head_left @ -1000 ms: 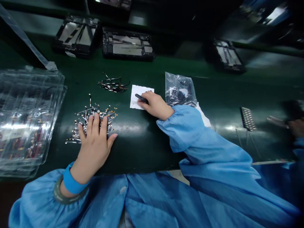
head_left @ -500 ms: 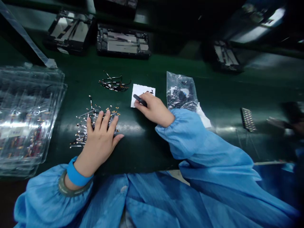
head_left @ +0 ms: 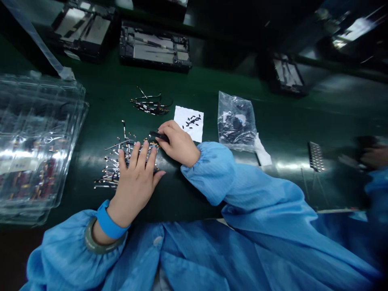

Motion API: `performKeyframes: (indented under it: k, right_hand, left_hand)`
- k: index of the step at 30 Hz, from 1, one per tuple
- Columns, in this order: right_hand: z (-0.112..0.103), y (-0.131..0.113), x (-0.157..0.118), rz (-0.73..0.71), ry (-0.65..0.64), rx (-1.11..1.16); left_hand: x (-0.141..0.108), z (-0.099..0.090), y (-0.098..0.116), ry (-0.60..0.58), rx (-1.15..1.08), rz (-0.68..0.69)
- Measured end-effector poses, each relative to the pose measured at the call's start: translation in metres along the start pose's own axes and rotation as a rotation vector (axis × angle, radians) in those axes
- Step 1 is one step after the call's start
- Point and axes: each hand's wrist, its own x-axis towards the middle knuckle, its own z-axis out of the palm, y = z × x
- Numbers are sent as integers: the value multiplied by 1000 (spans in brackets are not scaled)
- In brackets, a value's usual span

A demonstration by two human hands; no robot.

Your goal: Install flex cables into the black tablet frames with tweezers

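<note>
My left hand (head_left: 136, 178) lies flat with fingers spread over a heap of small flex cables (head_left: 112, 173), its palm and fingers hiding part of them. My right hand (head_left: 181, 146) is closed around a slim black pen-like tool (head_left: 159, 136). The tool's tip points left, over the heap's upper right edge by small gold-coloured parts; I cannot tell whether it touches one. Right behind that hand is a white paper square (head_left: 179, 114) bearing several tiny black pieces (head_left: 193, 121). A second bunch of thin dark flex cables (head_left: 150, 106) lies farther back.
Stacked clear plastic trays (head_left: 68, 161) stand on the left. A clear bag (head_left: 236, 121) of dark pieces lies right of the paper. Black phone-like frames (head_left: 156, 48) line the back. A metal block with rows of studs (head_left: 316, 157) and another person's hand (head_left: 374, 157) are far right.
My right hand has moved left with the black tool, from above the white paper to the heap's edge, uncovering the black pieces. My left hand stays on the heap.
</note>
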Motion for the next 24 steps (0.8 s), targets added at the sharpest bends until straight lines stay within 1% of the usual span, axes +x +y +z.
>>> performKeyframes:
  k: [4,7,11,13,15,16,18,19,21,24]
  right_hand:
    - [2,1,-3,-24,29,0]
    - [3,2,-3,-17,33,6]
    - [3,0,-1,19,2,7]
    - [1,-3,-2,48,-46,15]
    - [1,-7,-3,83,-106,19]
    - [1,-9,-3,73,-101,7]
    - [4,-9,-1,31,-56,-24]
    - [6,-8,1,13,-33,-38]
    - [8,-7,6,-10,6,-62]
    - [10,-9,9,-15,20,-86]
  left_hand:
    - [-2,1,0,1,-3,-5]
    - [-2,2,0,1,-17,-7]
    - [1,1,0,-24,-34,-29]
    - [0,0,1,-11,-23,-48]
    - [-3,4,2,38,3,-62]
    - [-4,7,2,73,15,-69]
    - [-3,19,-1,156,45,-77]
    - [-2,25,-4,218,67,-77]
    - [2,35,-9,282,110,-77]
    - [4,42,-14,338,140,-82]
